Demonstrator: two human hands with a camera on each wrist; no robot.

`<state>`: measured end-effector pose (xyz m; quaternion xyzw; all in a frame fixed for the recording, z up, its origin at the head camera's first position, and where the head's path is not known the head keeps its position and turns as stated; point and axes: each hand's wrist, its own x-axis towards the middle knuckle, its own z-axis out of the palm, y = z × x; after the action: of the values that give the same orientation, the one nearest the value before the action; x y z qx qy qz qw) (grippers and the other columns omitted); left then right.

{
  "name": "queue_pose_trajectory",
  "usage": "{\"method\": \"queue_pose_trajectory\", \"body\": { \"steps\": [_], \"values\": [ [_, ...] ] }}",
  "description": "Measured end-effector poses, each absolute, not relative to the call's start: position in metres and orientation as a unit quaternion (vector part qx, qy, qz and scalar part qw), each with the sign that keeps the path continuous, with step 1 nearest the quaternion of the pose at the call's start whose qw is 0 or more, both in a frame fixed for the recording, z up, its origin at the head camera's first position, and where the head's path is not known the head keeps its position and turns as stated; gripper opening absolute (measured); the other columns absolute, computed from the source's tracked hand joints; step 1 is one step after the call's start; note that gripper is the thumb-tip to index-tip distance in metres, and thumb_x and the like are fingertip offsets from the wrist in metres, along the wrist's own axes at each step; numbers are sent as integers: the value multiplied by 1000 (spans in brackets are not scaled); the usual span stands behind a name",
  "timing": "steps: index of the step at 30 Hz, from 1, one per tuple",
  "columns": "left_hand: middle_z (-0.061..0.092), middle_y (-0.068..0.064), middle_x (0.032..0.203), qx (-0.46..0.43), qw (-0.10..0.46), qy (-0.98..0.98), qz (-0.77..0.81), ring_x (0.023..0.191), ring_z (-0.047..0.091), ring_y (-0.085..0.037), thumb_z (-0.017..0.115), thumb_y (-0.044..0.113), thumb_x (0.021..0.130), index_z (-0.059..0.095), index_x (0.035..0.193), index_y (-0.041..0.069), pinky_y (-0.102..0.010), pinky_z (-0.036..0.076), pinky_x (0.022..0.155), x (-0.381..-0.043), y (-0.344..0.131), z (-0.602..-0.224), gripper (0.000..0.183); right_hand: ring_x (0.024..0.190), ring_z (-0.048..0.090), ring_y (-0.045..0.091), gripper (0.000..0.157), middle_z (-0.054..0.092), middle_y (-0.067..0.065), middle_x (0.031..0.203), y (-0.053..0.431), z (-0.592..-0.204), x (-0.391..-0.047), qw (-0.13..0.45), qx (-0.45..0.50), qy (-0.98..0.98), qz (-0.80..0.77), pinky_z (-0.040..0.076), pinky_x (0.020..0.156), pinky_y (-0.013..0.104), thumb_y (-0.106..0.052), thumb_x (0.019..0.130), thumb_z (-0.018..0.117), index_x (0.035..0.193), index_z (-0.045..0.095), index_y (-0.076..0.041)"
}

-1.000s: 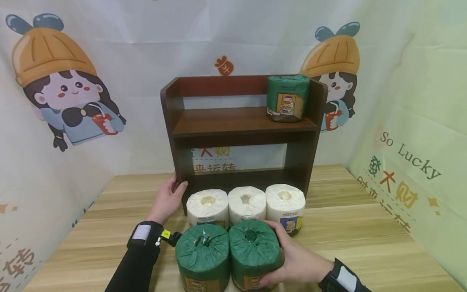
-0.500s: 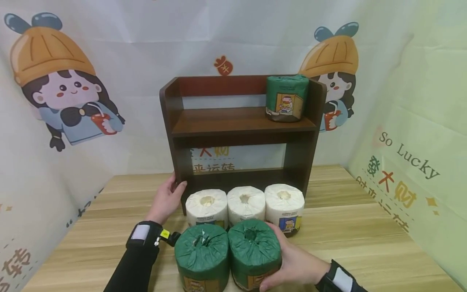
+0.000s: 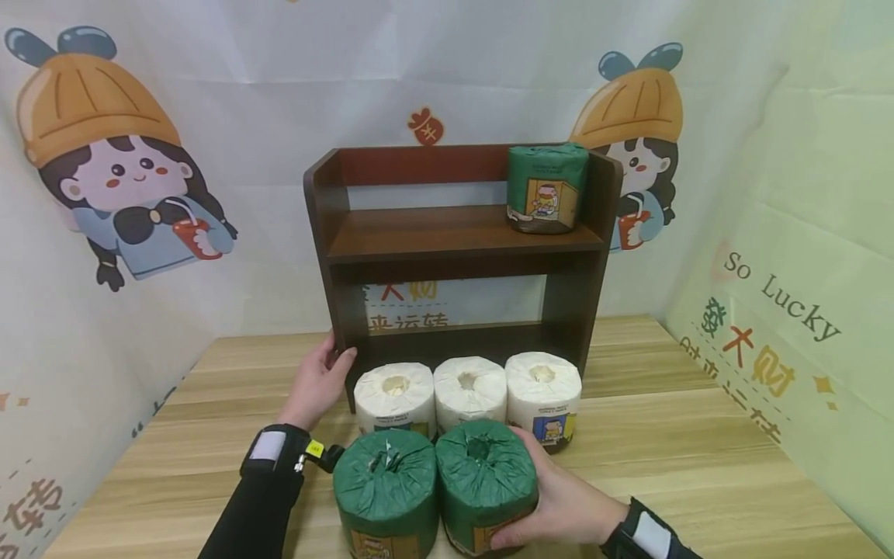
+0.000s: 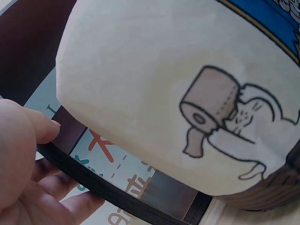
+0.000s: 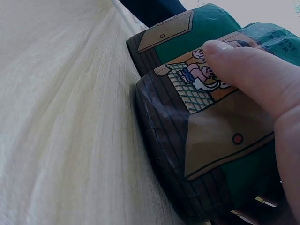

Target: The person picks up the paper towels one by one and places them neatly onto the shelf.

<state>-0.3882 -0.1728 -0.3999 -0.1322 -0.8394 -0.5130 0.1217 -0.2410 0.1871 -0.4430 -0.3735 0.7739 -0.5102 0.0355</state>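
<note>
My left hand (image 3: 323, 384) grips the front edge of the left side panel of a dark brown two-tier shelf (image 3: 321, 225). In the left wrist view its thumb (image 4: 44, 126) lies on one side of the panel and its fingers on the other. Around a green-wrapped toilet roll (image 3: 486, 470) at the front right, my right hand (image 3: 569, 497) curls from the right side. The right wrist view shows the thumb (image 5: 248, 68) across the printed wrapper, with the roll's base at the table. A second green toilet roll (image 3: 386, 481) stands against it on the left.
Three white-wrapped toilet rolls, left (image 3: 395, 396), middle (image 3: 470, 388) and right (image 3: 545, 396), stand in a row between the shelf and the green ones. Another green roll (image 3: 546, 190) is on the upper tier at its right end. Printed cloth (image 3: 258, 155) hangs behind the wooden table (image 3: 649, 450).
</note>
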Motion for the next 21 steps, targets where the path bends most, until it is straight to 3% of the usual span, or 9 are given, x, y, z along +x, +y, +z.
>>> {"method": "queue_pose_trajectory", "body": {
  "steps": [11, 21],
  "values": [
    [37, -13, 150, -133, 127, -840, -511, 130, 39, -26, 51, 31, 105, 26, 157, 17, -51, 41, 103, -390, -172, -400, 59, 127, 41, 23, 102, 42, 0, 141, 182, -417, -227, 57, -352, 764, -537, 32, 106, 48, -15, 73, 90, 149, 22, -13],
    [37, -15, 150, -135, 127, -840, -510, 130, 40, -28, 51, 31, 105, 25, 157, 15, -52, 41, 103, -388, -172, -400, 59, 127, 41, 21, 107, 42, -2, 143, 189, -442, -243, 37, -358, 771, -526, 34, 107, 44, -25, 70, 92, 151, 22, -21]
  ]
}}
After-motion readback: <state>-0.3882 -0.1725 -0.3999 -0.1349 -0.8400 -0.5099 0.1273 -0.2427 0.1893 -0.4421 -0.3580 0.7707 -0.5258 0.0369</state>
